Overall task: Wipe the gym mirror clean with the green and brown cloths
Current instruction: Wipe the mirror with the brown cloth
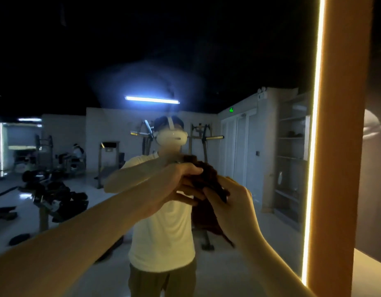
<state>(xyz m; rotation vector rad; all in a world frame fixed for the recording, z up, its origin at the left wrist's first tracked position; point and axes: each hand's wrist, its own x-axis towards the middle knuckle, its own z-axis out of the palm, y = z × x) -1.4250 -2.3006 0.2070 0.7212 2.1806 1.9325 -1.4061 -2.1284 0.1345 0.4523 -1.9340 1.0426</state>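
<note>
While the left hand gripped the brown cloth, the right hand pinched its edge before the gym mirror.

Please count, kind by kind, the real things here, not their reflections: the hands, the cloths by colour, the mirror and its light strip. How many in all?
Hands: 2, left hand and right hand, both holding the cloth
Brown cloth: 1
Green cloth: 0 in view
Mirror: 1
Light strip: 1
Total: 5
</note>
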